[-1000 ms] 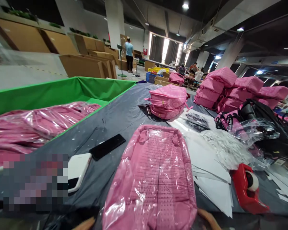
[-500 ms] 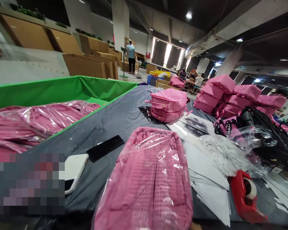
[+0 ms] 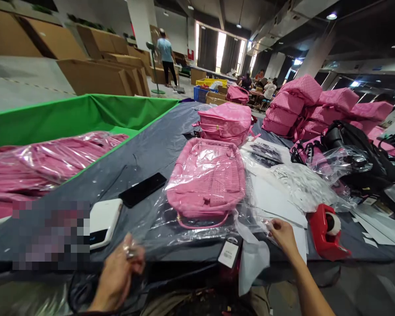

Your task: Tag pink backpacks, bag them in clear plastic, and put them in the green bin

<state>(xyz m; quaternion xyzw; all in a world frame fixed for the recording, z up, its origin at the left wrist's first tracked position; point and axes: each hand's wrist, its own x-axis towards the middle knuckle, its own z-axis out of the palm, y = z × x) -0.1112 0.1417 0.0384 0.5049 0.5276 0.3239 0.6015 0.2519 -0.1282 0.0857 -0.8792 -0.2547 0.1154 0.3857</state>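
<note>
A pink backpack (image 3: 207,180) lies flat on the table inside a clear plastic bag (image 3: 161,230), whose open-looking end spreads toward me. At the bag's near left corner, my left hand (image 3: 120,267) is closed on the crumpled film. My right hand (image 3: 281,235) pinches the film at the near right corner. Between the hands, a hang tag (image 3: 228,253) with a white label and a strip of white tissue-like sheet (image 3: 253,259) hang over the table edge.
Left of the bag lie a black phone (image 3: 143,189) and a white power bank (image 3: 105,223). A green-lined bin (image 3: 134,112) holds wrapped pink bags. On the right are a red tape dispenser (image 3: 327,232), paper sheets (image 3: 273,202) and stacked pink backpacks (image 3: 292,105).
The wrapped backpack has moved away from me, up to another pink backpack. Both my hands have come into view at the bag's near corners. The tag and white sheet now show.
</note>
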